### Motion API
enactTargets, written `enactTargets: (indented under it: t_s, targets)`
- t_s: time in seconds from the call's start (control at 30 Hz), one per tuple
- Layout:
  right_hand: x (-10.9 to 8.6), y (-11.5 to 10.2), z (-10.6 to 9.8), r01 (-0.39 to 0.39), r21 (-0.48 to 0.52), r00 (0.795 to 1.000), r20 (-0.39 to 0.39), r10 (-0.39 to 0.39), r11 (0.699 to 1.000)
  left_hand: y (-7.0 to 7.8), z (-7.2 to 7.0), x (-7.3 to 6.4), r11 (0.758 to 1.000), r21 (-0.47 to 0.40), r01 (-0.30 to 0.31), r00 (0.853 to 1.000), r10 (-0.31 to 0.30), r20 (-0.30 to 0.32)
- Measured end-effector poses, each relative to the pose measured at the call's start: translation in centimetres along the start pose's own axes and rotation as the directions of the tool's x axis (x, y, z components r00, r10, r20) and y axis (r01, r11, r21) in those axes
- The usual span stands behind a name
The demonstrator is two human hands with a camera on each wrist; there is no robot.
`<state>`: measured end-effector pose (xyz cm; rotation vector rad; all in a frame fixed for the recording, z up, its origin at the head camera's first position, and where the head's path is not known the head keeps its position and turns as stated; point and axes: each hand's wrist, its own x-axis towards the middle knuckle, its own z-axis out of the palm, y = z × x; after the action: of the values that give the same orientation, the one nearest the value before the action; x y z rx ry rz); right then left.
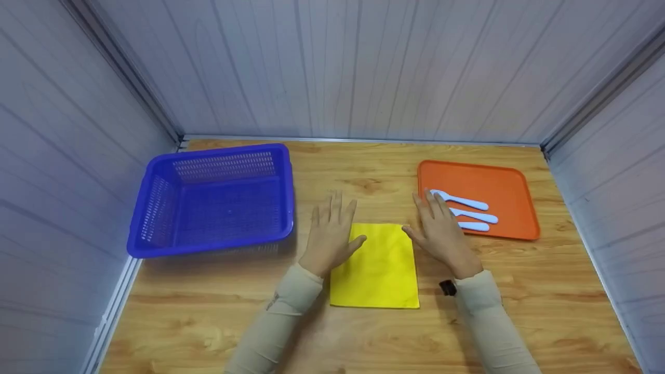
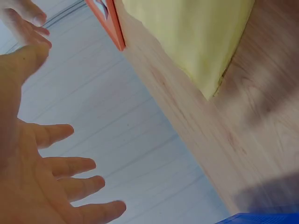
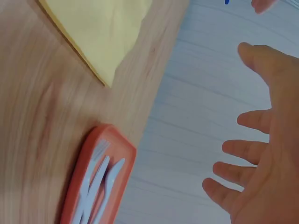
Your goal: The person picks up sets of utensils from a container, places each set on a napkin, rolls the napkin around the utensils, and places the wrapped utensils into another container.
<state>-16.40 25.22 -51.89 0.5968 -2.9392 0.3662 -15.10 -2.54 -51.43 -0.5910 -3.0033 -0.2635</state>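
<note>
A yellow square of folded cloth (image 1: 376,270) lies flat on the wooden table in front of the person. Above its left edge the left hand (image 1: 330,236) hovers with fingers spread and nothing held. The right hand (image 1: 441,234) is held over the gap between the cloth and the orange tray (image 1: 509,202), fingers straight and apart, also holding nothing. On the tray lie a white fork (image 3: 96,158), a serrated knife (image 3: 97,182) and a third white utensil (image 3: 110,179); in the head view the right fingers partly cover their far ends. Both palms show bare in the wrist views.
A blue plastic basket (image 1: 210,249) with slotted walls stands at the left of the table. Pale panel walls (image 1: 332,67) close in the back and both sides. A small black object (image 1: 448,288) shows beside the right cuff.
</note>
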Motion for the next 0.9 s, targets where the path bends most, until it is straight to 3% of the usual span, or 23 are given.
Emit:
enactTargets:
  t_s: [0.27, 0.37, 0.5, 0.63, 0.7, 0.9]
  targets:
    - [-0.3, -0.8, 1.8, 0.098, 0.009, 0.994, 0.048, -0.099, 0.995, 0.0, 1.1, -2.0, 1.0, 0.001, -0.022, 0.997, 0.022, 0.068]
    - [-0.5, -0.9, 2.9, 0.176, 0.001, 0.984, 0.009, -0.176, 0.984, 0.3, 1.8, -3.4, 0.999, -0.004, -0.034, 0.998, 0.034, 0.044]
    - [-0.7, -1.0, 4.2, 0.254, 0.001, 0.967, -0.001, -0.254, 0.967, 1.1, 2.9, -5.6, 0.996, 0.029, -0.085, 0.995, 0.087, -0.051]
    - [-1.0, -1.1, 5.0, 0.244, 0.075, 0.967, 0.057, -0.249, 0.967, 2.1, 4.1, -7.3, 0.99, 0.048, -0.13, 0.981, 0.136, -0.141]
    - [-1.0, -1.1, 5.4, 0.232, 0.117, 0.966, 0.089, -0.243, 0.966, 2.5, 4.6, -7.9, 0.989, 0.041, -0.142, 0.978, 0.147, -0.151]
    - [-1.2, -0.9, 6.1, 0.171, 0.191, 0.963, 0.177, -0.205, 0.967, 2.9, 5.6, -8.6, 0.989, 0.034, -0.142, 0.988, 0.144, -0.062]
